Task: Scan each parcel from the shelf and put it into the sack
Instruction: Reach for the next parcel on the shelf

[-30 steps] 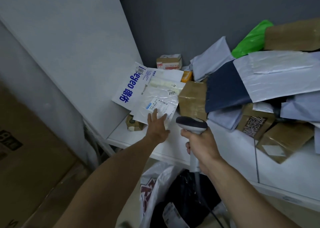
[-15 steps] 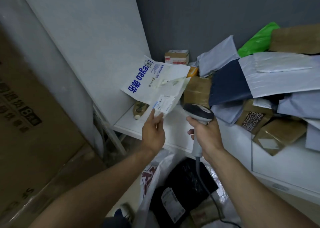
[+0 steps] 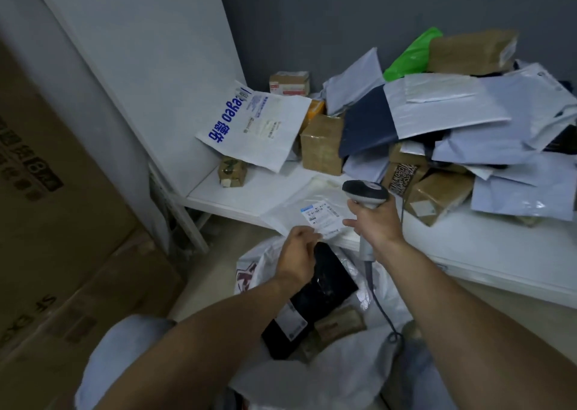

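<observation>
left hand [image 3: 298,247] pinches clear parcel [image 3: 307,205], right hand [image 3: 376,219] grips scanner [image 3: 365,192]

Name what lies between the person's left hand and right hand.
In the head view, the clear plastic parcel with its white label lies between the left hand, which pinches its edge, and the right hand, which grips the scanner.

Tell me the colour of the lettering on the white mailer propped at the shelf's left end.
Blue lettering, clearest in the head view.
</observation>
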